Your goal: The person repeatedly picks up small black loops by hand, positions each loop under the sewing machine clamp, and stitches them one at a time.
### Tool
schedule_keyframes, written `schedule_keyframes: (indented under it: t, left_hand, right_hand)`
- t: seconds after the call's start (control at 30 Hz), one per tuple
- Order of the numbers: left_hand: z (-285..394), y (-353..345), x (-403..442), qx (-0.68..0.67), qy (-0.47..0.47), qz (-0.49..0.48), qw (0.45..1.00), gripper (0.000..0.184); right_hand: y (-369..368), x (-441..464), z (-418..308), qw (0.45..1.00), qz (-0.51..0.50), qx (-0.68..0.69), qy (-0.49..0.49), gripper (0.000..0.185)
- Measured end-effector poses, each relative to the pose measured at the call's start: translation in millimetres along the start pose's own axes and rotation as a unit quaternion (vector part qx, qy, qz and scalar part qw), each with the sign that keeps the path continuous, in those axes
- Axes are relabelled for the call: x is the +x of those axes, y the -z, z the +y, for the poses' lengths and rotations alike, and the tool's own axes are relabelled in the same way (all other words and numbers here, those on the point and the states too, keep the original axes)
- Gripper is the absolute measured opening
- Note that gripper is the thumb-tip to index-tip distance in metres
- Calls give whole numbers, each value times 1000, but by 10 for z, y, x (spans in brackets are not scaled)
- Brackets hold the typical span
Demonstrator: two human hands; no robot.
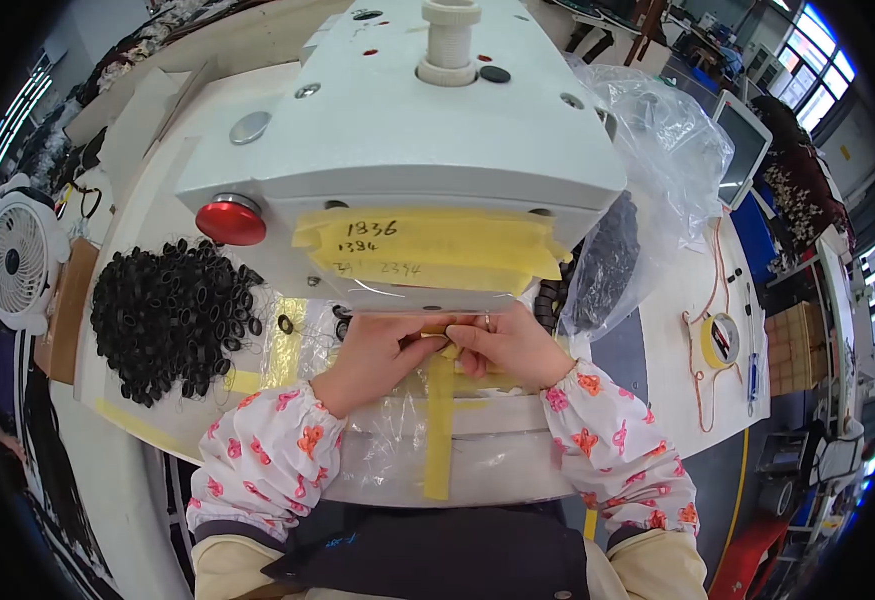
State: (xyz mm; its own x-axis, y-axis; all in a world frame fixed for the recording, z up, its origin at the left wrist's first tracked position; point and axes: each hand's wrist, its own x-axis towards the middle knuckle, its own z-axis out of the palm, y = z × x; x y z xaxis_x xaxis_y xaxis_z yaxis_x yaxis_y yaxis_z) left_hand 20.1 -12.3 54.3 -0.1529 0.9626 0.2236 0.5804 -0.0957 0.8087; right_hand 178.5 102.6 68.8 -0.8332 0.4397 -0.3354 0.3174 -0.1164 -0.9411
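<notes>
A white sewing machine head (pixel 407 140) stands over my hands, with handwritten yellow tape (pixel 427 245) across its front. Just below its lower edge, my left hand (pixel 382 352) and my right hand (pixel 512 345) meet. The fingertips of both are pinched together around something small, mostly covered by the fingers, and I cannot make it out. A strip of yellow tape (pixel 439 430) runs down from beneath the fingers over the table's front edge. To the left of my hands lies a heap of black fabric loops (pixel 172 320), and a single black loop (pixel 285 324) sits apart from it.
A white fan (pixel 17 258) stands at far left by a cardboard box (pixel 67 310). A red button (pixel 231 220) juts from the machine. At right are a clear plastic bag (pixel 647 140), more black loops (pixel 547 300), a yellow tape roll (pixel 719 342) and an orange cord (pixel 697 380).
</notes>
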Motion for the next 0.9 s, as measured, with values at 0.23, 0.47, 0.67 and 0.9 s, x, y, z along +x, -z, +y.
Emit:
schedule_keyframes:
  t: [0.23,0.47,0.67,0.9]
  left_hand:
    - [-86,-61,-3,46,12,49,998,24]
    - [-80,-117,38,153,77,25,985,21]
    - [-338,-261,9,381,-111,78,915,14]
    - [-282,-232,21,330,-50,59,941,16]
  right_hand:
    - [-147,-70,-14,982,146,-111,45,12]
    - [-277,-196,286,829,219,-376,353,22]
    - [-334,-194,375,764,223,-508,330,23]
    - [-478,-228,253,685,237,-630,278,30]
